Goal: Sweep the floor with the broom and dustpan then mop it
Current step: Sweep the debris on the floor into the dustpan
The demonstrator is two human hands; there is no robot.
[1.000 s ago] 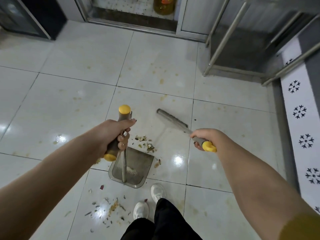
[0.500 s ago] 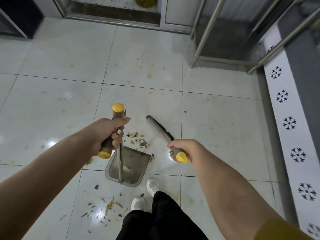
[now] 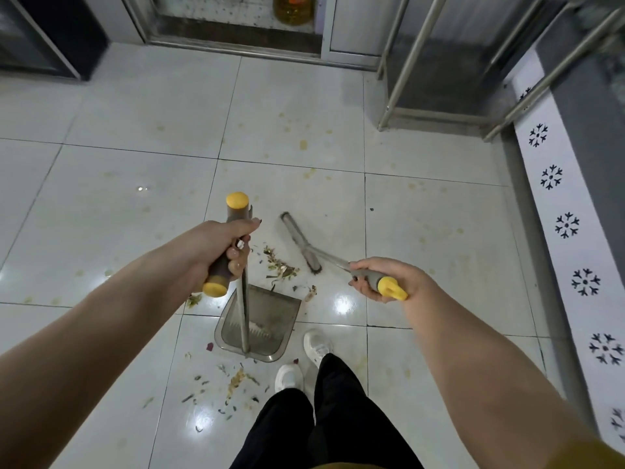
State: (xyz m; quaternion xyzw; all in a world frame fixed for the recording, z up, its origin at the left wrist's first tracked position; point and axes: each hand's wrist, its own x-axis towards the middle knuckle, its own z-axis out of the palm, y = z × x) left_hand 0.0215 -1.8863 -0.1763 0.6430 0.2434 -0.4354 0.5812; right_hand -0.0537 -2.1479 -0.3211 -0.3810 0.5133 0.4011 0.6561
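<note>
My left hand (image 3: pixel 216 252) grips the dark, yellow-capped handle of the dustpan. Its metal pole runs down to the grey dustpan (image 3: pixel 270 319), which stands on the white tile floor just ahead of my shoes. My right hand (image 3: pixel 378 279) holds the grey, yellow-ended grip of the broom. The broom head (image 3: pixel 301 243) lies on the floor to the right of a small pile of green and yellow scraps (image 3: pixel 279 265) at the pan's mouth. More scraps (image 3: pixel 230 384) lie on the floor behind the pan, left of my feet.
My white shoes (image 3: pixel 316 343) and black trousers are right behind the pan. A metal door sill with a yellow oil jug (image 3: pixel 292 8) lies ahead. A steel-legged stand (image 3: pixel 406 72) is at the upper right, a patterned wall (image 3: pixel 568 228) along the right.
The broom head has swept left and toward the pan, coming close beside the scrap pile. My right hand moved with it. My left hand and the dustpan stay put.
</note>
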